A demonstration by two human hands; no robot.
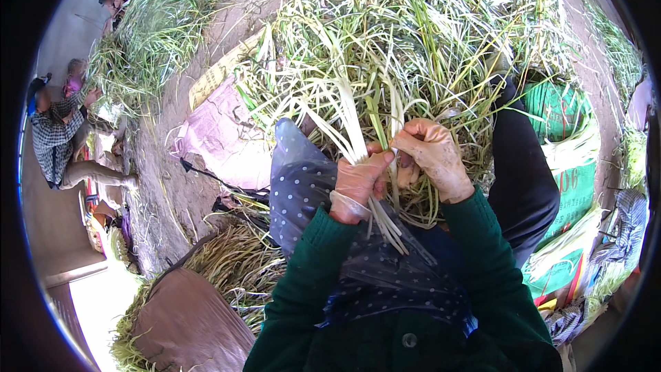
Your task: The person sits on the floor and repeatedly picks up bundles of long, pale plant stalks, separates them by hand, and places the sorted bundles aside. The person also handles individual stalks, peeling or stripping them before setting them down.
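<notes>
In the middle of the head view, my left hand [361, 181] grips a bundle of pale leafy stalks [350, 119]. Their whitish lower ends [387, 225] stick out below the wrist, over my lap. A thin clear glove, gathered at the wrist, covers this hand. Close beside it, my right hand [431, 157], also gloved, pinches a single stalk [395, 113] between thumb and fingers. Both hands are over a polka-dot plastic apron [315, 191]. Beyond them spreads a large heap of long green and pale leaves [413, 46].
A pink cloth [227, 129] and a yellow sack edge [224, 70] lie left of the heap. Green printed sacks [568, 196] carry pale stalk bundles [565, 237] at right. A brown cover [193, 320] is at lower left. Another person [57, 129] sits by a second leaf heap [150, 41].
</notes>
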